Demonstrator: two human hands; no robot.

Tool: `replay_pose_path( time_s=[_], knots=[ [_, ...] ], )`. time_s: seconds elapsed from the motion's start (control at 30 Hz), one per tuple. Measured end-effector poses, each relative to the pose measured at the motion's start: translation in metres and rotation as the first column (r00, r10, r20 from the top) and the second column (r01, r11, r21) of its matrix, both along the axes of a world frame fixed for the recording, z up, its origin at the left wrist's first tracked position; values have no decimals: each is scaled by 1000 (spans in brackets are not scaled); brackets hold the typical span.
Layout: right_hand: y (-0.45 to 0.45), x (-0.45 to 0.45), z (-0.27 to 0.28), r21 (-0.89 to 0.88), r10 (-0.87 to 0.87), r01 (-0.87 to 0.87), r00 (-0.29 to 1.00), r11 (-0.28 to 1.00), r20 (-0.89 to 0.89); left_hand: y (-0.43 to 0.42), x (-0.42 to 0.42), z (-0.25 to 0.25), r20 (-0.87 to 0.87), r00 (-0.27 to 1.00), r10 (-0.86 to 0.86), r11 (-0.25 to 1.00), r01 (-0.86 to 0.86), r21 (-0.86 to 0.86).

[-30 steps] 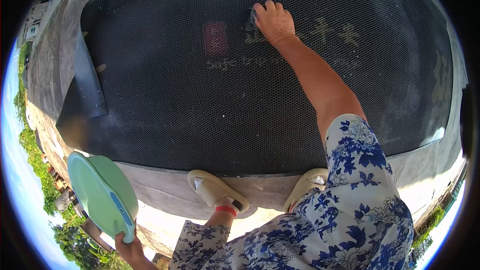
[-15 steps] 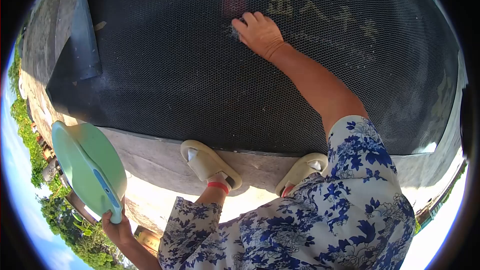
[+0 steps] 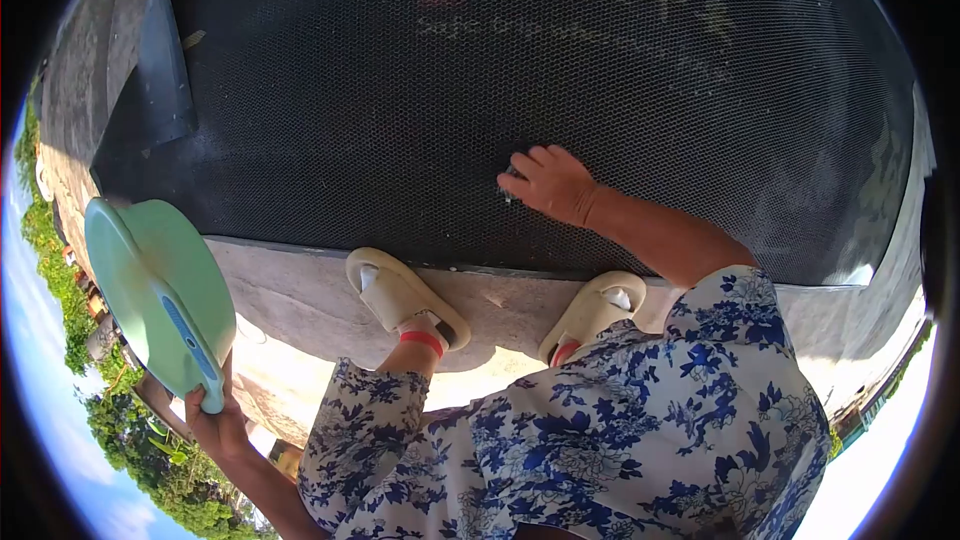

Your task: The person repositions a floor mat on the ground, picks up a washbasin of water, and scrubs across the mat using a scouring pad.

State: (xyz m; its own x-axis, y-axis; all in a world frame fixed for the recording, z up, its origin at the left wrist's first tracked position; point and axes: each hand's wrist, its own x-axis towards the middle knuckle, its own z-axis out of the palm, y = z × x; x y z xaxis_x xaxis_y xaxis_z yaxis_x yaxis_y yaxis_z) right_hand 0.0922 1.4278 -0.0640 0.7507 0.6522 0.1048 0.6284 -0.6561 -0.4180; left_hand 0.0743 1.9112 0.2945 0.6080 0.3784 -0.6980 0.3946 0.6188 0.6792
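A pale green plastic basin (image 3: 205, 270) is tipped on its side at the left, its rim carrying a blue grip strip. My left hand (image 3: 218, 425) grips the lower end of that rim. Over the black textured floor mat (image 3: 350, 120), my right hand (image 3: 552, 183) hangs with its fingers curled in. A small greyish bit shows under its fingertips, too little to name. The mat bears faded yellow characters, a red square and a line of English lettering above my hand. Whether the fingertips touch the mat I cannot tell.
My feet, in beige slippers (image 3: 408, 298), stand on the concrete floor (image 3: 285, 290) along the mat's near edge. At the left, a corner of the mat is folded over (image 3: 165, 90). Greenery (image 3: 150, 460) and sky appear beyond the left side.
My right hand has come back from near the red square toward my feet, uncovering the lettering. The basin has risen slightly in view with my left hand still holding it.
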Motion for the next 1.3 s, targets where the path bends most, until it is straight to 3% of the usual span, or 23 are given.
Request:
replay_pose_path(
  time_s=[0.07,0.13,0.2,0.23,0.3,0.37,0.43,0.47,0.53,0.57,0.63,0.7,0.73,0.8,0.83,0.87,0.9,0.93,1.0,1.07,1.13,1.2,1.3],
  knots=[
    [-69,42,0,-173,-542,532,840,829,-13,18,-5,-5,-4,999,-49,995,49,-85],
    [-146,53,-16,-277,-863,842,500,463,75,25,-8,-6,14,997,-76,997,76,-21],
    [-187,43,-12,-289,-989,956,87,49,119,15,-4,-6,25,997,-66,996,67,-55],
    [-185,32,-11,-292,-990,956,71,31,126,8,-2,-2,32,999,-42,996,44,-74],
    [-154,3,-8,-275,-962,928,272,252,35,-5,4,-3,42,999,4,993,1,-116],
    [-89,-30,12,-255,-752,710,642,656,-146,-11,11,-2,34,998,-60,988,64,-141],
    [-22,-70,4,-190,-473,435,834,880,-283,-8,23,-11,38,988,-149,972,153,-178],
    [-23,-77,-7,-183,-489,454,828,872,-276,-13,25,-10,47,985,-168,969,174,-175],
    [-23,-97,-23,-53,-371,369,928,928,-32,-12,32,-11,64,996,-69,982,79,-170],
    [-52,-88,-9,-101,-560,551,819,828,-124,-10,37,-13,57,998,-28,984,37,-172],
    [-118,-103,-20,-199,-885,865,465,461,-26,-3,40,-19,53,998,-31,983,40,-179],
    [-183,-147,-31,-264,-993,964,59,29,104,7,46,-18,39,999,16,969,-6,-246],
    [-206,-172,-34,-277,-953,920,-227,-277,201,12,48,-17,31,999,40,960,-30,-278],
    [-227,-212,-35,-297,-689,634,-712,-714,133,13,51,-22,23,999,29,982,-24,-189],
    [-213,-213,-31,-307,-681,622,-718,-720,141,16,52,-25,22,1000,17,987,-14,-160],
    [-193,-208,-32,-296,-825,775,-555,-559,105,18,53,-26,20,1000,6,991,-3,-131],
    [-166,-196,-29,-280,-930,887,-360,-367,76,31,60,-29,-15,999,29,967,-32,-253],
    [-131,-185,-22,-271,-996,959,-87,-83,-1,31,64,-31,-29,999,37,948,-45,-314],
    [-59,-168,-20,-182,-930,930,270,319,-250,16,74,-36,-53,998,27,947,-42,-319],
    [-11,-162,-18,-104,-702,704,662,703,-261,9,80,-41,-47,999,5,962,-17,-273],
    [-36,-160,-23,-48,-677,681,714,731,-181,8,79,-34,-5,1000,2,959,-4,-282],
    [-107,-163,-27,-151,-957,945,289,291,-32,-2,80,-26,17,1000,17,975,-13,-220],
    [-211,-198,-39,-308,-961,914,-220,-263,167,4,72,-25,53,997,50,988,-42,-151]
  ],
)
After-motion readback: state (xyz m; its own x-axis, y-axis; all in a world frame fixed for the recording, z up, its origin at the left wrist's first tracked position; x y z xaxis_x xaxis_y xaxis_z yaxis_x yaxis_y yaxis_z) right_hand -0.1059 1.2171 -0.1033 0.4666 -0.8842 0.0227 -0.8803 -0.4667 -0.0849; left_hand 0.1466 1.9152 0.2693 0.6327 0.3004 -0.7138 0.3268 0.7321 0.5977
